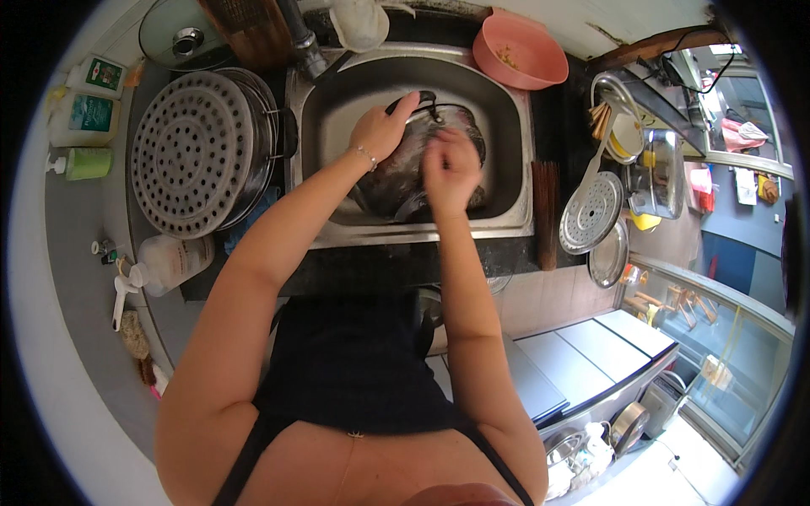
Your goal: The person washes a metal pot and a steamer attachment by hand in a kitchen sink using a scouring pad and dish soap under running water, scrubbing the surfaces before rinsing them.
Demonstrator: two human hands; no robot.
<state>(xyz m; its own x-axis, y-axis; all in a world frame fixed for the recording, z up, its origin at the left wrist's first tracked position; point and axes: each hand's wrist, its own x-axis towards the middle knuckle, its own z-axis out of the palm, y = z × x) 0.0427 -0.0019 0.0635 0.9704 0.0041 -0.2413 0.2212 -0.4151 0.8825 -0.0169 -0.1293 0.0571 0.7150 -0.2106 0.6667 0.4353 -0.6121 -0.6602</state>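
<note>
A dark, stained metal pot (402, 171) lies tilted inside the stainless steel sink (414, 235). My left hand (383, 126) grips the black loop handle at its upper edge, with the thumb on top. Over the pot's surface is my right hand (452, 167), blurred, its fingers curled; whether it holds something small cannot be told. A faucet (316, 60) reaches over the sink's upper left corner. The inside of the pot is not clearly seen.
Left of the sink stands a stacked steamer with a perforated metal tray (190, 155). A pink plastic basin (522, 54) with food scraps sits at the upper right corner. A bristle brush (545, 215) lies right of the sink. Plastic bottles (88, 120) line the far left.
</note>
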